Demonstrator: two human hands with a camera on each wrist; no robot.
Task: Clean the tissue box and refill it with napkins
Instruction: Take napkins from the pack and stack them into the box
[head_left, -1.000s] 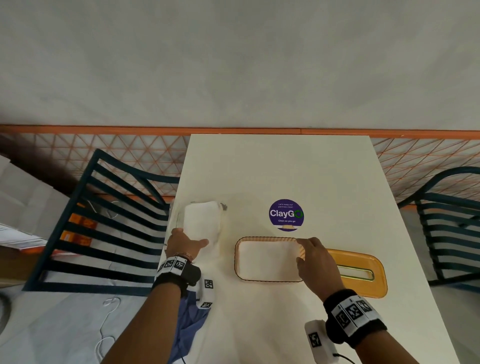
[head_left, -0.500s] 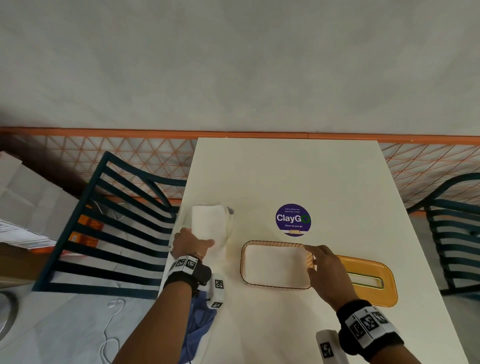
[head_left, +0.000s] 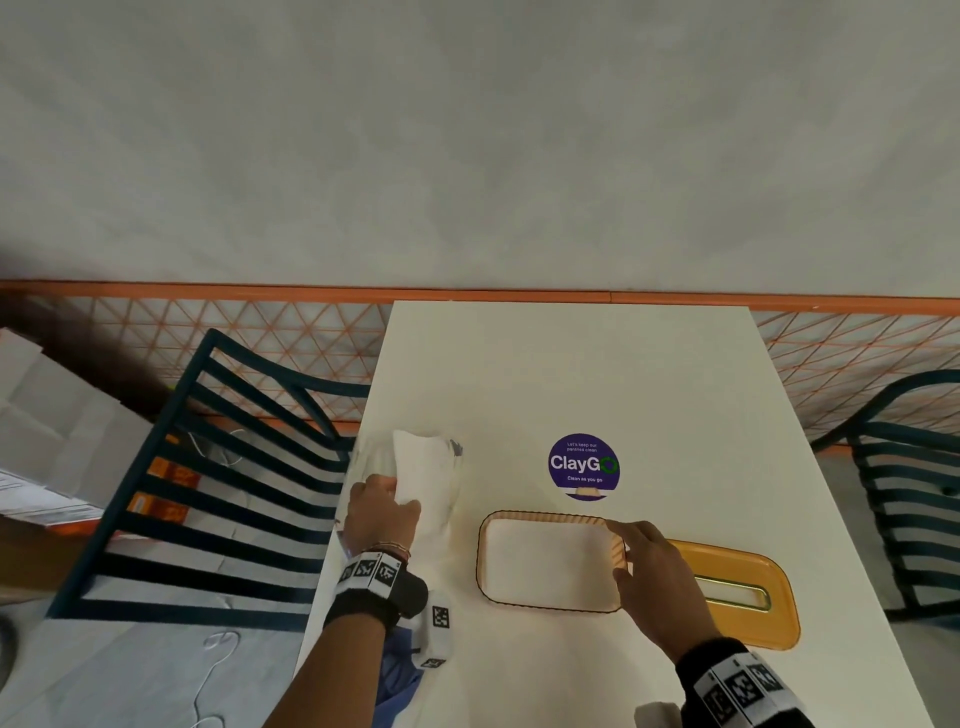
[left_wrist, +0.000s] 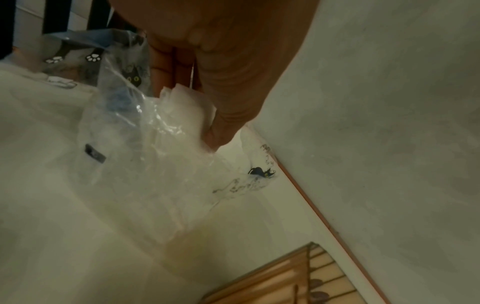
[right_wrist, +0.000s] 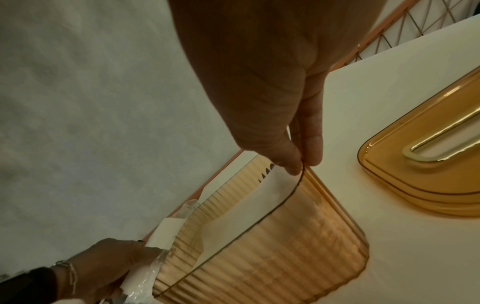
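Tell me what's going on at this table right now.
A person is refilling an amber tissue box. Their left hand grips a stack of white napkins in a clear plastic wrapper at the table's left edge. Their right hand pinches the open box's right rim. The lid lies off, beside the box.

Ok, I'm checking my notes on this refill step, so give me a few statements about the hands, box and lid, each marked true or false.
1. The left hand holds a stack of white napkins in clear plastic wrap. True.
2. The amber lid is fitted on the tissue box. False: it lies flat on the table, to the right of the open box.
3. The right hand pinches the box's right rim. True.
4. The box stands on the purple sticker. False: the sticker lies beyond the box, uncovered.
5. The napkins are already inside the box. False: they are left of it, in the left hand's grip.
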